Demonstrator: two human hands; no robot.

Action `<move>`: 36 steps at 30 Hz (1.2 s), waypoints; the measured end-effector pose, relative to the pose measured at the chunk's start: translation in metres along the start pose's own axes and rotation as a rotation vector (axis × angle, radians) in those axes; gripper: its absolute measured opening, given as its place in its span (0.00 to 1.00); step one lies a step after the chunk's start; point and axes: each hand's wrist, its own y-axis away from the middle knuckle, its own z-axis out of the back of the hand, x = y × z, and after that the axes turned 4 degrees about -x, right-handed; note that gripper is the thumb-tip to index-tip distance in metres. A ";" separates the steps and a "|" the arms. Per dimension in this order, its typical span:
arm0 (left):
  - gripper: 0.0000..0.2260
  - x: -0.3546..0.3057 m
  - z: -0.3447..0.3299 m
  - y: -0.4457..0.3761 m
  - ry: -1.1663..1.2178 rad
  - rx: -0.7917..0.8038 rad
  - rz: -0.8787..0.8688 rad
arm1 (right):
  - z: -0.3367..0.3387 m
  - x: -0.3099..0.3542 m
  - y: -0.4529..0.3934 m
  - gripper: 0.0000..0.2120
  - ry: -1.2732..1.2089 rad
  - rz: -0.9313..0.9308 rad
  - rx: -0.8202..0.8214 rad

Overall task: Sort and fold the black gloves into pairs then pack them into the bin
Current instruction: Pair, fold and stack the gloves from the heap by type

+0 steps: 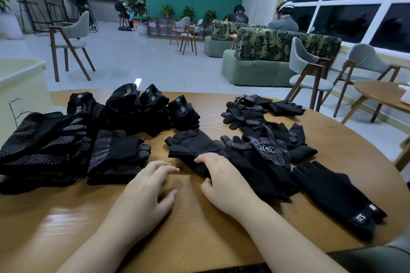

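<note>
Gloves of plain black knit (pixel 195 146) are laid at the middle of the round wooden table (pixel 199 228). Folded dotted-palm stacks (pixel 117 157) are piled to the left, loose gloves (pixel 266 153) to the right. Bare wood is left along the near edge. The cuff is pinched by the right hand (pixel 221 177); the left hand (pixel 146 193) is held loosely curled, empty.

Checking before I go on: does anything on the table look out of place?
Nothing damaged. One glove lies alone at the table's near right edge, its cuff close to the rim, apart from the folded stacks on the left.
</note>
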 end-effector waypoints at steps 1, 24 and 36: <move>0.15 -0.002 -0.003 -0.001 -0.026 0.002 -0.030 | -0.002 -0.001 -0.003 0.25 0.002 0.001 -0.004; 0.15 -0.004 -0.001 0.001 0.052 -0.171 -0.153 | 0.021 -0.014 0.031 0.18 0.262 -0.245 -0.018; 0.20 -0.008 0.009 0.024 0.072 0.068 -0.197 | 0.025 -0.025 0.014 0.14 0.168 -0.225 -0.213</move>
